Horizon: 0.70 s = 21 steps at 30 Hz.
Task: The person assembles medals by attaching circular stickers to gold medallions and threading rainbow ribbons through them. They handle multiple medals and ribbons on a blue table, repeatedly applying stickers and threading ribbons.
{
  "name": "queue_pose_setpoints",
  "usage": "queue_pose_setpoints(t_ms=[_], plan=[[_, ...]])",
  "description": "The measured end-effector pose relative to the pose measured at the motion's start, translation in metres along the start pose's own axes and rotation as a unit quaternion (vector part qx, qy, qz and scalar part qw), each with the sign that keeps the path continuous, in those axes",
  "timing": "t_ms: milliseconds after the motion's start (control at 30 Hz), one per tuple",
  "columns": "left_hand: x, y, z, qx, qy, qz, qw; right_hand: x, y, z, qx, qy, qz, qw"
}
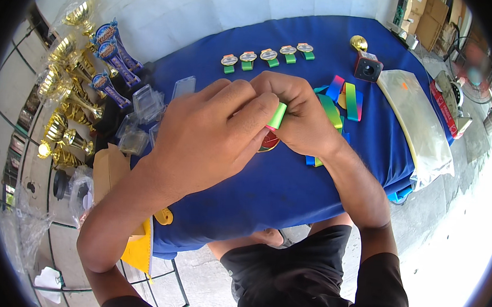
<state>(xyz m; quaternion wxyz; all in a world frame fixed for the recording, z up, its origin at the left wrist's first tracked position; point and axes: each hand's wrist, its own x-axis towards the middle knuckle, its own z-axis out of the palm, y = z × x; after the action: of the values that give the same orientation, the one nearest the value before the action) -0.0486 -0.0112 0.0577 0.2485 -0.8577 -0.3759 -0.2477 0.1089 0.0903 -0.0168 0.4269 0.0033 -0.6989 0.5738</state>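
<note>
Both my hands meet in front of me over a blue-covered table, fingers bent and pressed close together. My left hand [208,129] pinches a short folded end of green and pink ribbon [277,116]. Around the same ribbon curl the fingers of my right hand [301,114], with the fingertips partly hidden. Just below the ribbon shows part of a round red medal with a gold rim [269,142]; my left hand covers the rest, and I cannot tell whether it hangs or lies on the cloth. Beyond my right hand lie loose rainbow medal ribbons [331,111].
Several medals with folded green ribbons [268,56] form a row at the back of the blue cloth [218,46]. Clear plastic cases [147,105] and gold trophies [66,83] stand left. A dark boxy device [368,67] and a plastic-wrapped pack [417,118] sit right.
</note>
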Motion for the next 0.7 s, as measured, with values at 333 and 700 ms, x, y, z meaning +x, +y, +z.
queue_pose_setpoints(t_ms=[333,700], plan=[[-0.014,-0.011,0.017,0.023,0.121,0.107,0.987,0.001,-0.003,-0.013,0.297,0.025,0.054,0.953],[-0.015,0.016,0.04,-0.26,0.145,-0.266,0.917,0.003,-0.003,-0.004,0.175,0.201,-0.012,0.964]])
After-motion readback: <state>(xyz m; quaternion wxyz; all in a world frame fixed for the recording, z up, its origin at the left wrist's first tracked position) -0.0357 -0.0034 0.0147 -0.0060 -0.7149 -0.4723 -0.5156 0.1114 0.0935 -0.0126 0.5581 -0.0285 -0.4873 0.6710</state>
